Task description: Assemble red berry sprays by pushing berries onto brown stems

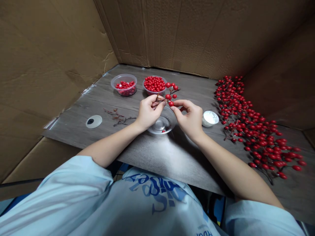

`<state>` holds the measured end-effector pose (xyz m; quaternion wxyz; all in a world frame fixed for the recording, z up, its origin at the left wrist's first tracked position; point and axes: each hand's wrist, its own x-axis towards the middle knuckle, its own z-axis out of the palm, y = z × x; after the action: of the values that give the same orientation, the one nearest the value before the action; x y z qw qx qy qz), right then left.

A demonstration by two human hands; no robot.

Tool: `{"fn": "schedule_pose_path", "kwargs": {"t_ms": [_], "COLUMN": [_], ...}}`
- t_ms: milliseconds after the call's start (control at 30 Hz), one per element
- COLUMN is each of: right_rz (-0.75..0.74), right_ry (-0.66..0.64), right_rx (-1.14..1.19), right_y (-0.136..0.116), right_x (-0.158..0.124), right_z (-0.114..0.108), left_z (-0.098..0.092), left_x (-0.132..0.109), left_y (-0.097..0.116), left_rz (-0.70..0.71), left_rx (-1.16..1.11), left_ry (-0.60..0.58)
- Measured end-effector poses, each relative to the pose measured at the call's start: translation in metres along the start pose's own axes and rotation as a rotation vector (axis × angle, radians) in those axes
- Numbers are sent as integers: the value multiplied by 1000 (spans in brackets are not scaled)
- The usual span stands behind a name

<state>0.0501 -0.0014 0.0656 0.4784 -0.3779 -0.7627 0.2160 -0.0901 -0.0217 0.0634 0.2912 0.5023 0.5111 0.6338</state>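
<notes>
My left hand [150,111] pinches a thin brown branch [162,99] that carries several red berries at its tips. At the lower end of that branch, my right hand [188,118] has thumb and forefinger closed on a red berry [171,104]. Both hands hang close together over a clear shallow bowl [161,124], where one small red berry [163,131] lies. Behind them stands a tub filled with red berries [154,84]. To its left is a second tub with fewer red berries [125,86].
Bare twigs [120,118] and a round white lid with a dark spot [94,121] lie at the left. A small cup of white material [210,118] stands right of my hands. A long pile of berry branches [246,114] lines the right side. Cardboard walls [172,36] surround the table.
</notes>
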Motion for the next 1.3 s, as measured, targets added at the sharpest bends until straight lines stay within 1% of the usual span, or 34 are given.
{"fn": "schedule_pose_path", "kwargs": {"t_ms": [300, 433, 667, 767, 967, 1067, 1167, 1233, 1300], "right_rz": [-51, -52, -43, -52, -43, -14, 19, 40, 56], "right_ry": [48, 60, 46, 46, 75, 53, 43, 72, 110], "right_rx": [29, 27, 11, 3, 52, 92, 148, 177, 196], "right_y": [1, 2, 2, 2, 8, 9, 7, 4, 1], "right_x": [-2, -2, 0, 2, 8, 10, 14, 18, 22], "right_z": [5, 5, 5, 1, -8, -10, -15, -21, -30], "left_z": [-1, -1, -2, -3, -6, -7, -7, -8, -7], "left_x": [1, 1, 1, 1, 2, 3, 5, 6, 7], "left_y": [-12, -14, -15, -15, -19, -22, -19, -15, -10], "left_rz": [140, 144, 154, 181, 263, 287, 277, 286, 333], "left_rx": [63, 83, 104, 137, 173, 188, 225, 256, 301], "left_ry": [1, 2, -2, -16, -135, -135, -119, -121, -133]}}
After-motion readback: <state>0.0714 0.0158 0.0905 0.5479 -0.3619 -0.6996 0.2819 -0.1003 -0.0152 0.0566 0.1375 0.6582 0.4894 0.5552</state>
